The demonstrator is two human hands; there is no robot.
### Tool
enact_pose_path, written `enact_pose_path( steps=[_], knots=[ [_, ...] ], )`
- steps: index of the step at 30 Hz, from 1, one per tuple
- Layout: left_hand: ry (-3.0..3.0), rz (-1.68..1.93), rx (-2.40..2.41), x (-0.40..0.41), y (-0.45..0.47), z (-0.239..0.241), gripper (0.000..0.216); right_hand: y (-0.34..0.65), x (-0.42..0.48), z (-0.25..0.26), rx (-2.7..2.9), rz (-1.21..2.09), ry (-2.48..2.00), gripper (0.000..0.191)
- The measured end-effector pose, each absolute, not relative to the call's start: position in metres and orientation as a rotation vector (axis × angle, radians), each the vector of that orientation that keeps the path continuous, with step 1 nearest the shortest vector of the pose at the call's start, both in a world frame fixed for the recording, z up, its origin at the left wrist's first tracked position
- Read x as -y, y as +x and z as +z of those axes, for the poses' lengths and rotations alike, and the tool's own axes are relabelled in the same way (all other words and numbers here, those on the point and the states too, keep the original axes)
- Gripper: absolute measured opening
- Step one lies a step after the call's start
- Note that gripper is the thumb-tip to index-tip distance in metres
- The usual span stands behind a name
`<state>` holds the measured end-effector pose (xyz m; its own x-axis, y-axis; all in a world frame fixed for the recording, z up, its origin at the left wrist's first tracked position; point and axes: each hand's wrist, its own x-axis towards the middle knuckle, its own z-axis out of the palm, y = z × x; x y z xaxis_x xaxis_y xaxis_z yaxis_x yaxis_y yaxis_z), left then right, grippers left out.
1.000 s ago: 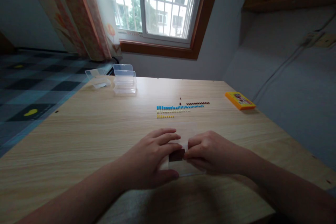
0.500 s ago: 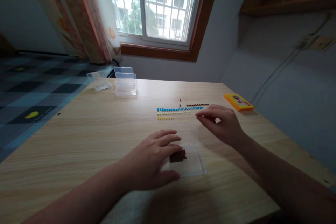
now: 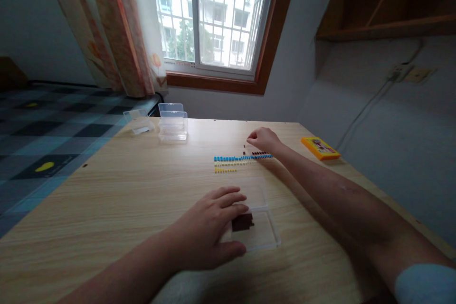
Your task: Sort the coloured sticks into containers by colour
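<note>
Just left of and nearer than the right hand [image 3: 265,139]'s fingertips, whose closure I cannot tell, lies the small brown piece [image 3: 244,146], long axis pointing away, well beyond the left hand [image 3: 210,225], whose spread fingers rest over the clear case [image 3: 264,233].
</note>
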<state>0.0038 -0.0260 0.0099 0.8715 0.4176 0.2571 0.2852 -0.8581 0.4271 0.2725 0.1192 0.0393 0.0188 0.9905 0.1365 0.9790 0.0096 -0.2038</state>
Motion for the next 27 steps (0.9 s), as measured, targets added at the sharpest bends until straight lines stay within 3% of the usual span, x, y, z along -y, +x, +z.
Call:
enact_pose_path(
  steps=[4, 13, 22, 27],
  knots=[
    [2.63, 0.446, -0.563, 0.026, 0.004, 0.009, 0.066, 0.261, -0.131, 0.032, 2.041, 0.122, -2.208, 0.033],
    [2.574, 0.51, -0.551, 0.027, 0.003, 0.006, 0.066, 0.251, -0.126, 0.03, 2.051, 0.151, -2.242, 0.029],
    [2.526, 0.486, -0.584, 0.026, 0.004, 0.006, 0.066, 0.262, -0.02, 0.072, 2.165, 0.23, -1.765, 0.018],
    [2.535, 0.432, -0.604, 0.025, 0.005, 0.006, 0.068, 0.266, 0.061, 0.057, 2.333, 0.469, -1.4, 0.007]
  ],
)
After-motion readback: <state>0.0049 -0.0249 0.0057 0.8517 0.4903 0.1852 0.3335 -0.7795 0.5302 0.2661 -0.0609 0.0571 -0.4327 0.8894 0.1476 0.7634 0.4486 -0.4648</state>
